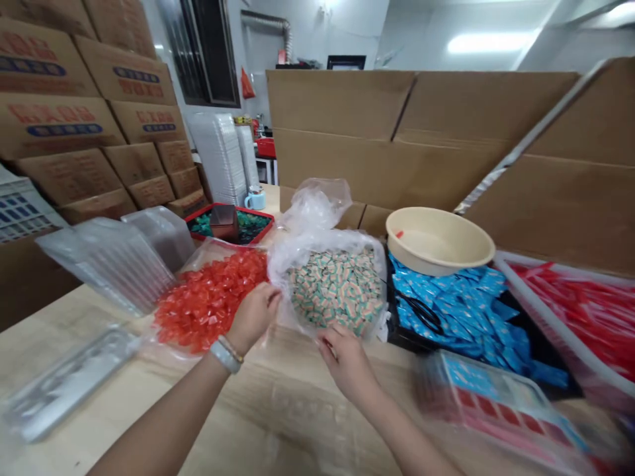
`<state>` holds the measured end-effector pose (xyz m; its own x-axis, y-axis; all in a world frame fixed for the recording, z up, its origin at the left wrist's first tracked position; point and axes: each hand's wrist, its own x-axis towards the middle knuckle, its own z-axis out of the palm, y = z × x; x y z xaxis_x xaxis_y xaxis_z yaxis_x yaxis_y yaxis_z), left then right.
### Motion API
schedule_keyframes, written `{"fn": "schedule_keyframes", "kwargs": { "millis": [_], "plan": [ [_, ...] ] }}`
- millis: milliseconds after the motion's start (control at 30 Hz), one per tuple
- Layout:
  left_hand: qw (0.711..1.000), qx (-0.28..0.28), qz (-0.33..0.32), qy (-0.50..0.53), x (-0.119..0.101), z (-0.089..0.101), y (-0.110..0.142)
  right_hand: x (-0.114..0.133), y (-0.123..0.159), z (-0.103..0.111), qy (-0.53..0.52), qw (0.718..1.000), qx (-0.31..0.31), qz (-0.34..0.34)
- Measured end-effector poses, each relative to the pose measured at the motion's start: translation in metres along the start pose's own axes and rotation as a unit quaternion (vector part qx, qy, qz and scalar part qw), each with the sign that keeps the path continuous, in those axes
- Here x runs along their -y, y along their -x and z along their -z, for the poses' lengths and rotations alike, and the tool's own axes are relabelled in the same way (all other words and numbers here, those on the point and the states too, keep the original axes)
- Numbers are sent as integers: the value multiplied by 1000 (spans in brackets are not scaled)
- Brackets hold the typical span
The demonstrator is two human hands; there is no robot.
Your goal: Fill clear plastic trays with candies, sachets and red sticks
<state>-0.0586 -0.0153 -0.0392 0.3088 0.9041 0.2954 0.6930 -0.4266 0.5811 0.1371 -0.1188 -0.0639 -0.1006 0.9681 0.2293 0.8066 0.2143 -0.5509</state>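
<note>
A clear plastic bag (284, 254) stands open in the middle of the table, full of small flat pieces (337, 287) patterned in green, beige and pink. My left hand (254, 314), with bands on its wrist, pinches the bag's left rim. At the near rim, the closed fingers of my right hand (344, 357) grip the plastic. Left of the bag, glossy red wrapped pieces (203, 301) lie heaped on a plastic sheet. The exact fold of plastic under my fingertips is partly hidden.
A cream basin (441, 235) rests on blue packets (461, 311) in a black tray. Red packets (585, 304) fill a bin at right. A blurred clear compartment box (496, 396) is in front. Clear trays (109, 258) and cartons (54, 125) stand left; cardboard (347, 106) walls the back.
</note>
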Motion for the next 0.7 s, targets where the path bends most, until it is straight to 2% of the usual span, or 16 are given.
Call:
{"fn": "schedule_keyframes", "kwargs": {
  "millis": [67, 100, 200, 300, 433, 567, 700],
  "plan": [
    [996, -63, 47, -36, 28, 14, -6, 3, -26, -14, -12, 1000, 15, -7],
    [994, -69, 68, -53, 42, 20, -1, 5, -36, -24, -19, 999, 28, -9],
    [991, 5, 89, -101, 66, 20, 30, 17, -61, -58, -24, 997, 67, 18],
    [982, 50, 83, -159, 59, -1, 51, 30, -91, -88, 33, 996, 81, 34],
    [969, 50, 82, -227, 37, -29, 46, 32, -118, -111, 128, 987, 100, 8],
    [965, 49, 52, -251, 34, -36, 41, 24, -119, -116, 162, 980, 113, 31],
    [974, 51, 16, -221, 36, -32, 48, 23, -105, -107, 86, 989, 102, 61]
  ]
}}
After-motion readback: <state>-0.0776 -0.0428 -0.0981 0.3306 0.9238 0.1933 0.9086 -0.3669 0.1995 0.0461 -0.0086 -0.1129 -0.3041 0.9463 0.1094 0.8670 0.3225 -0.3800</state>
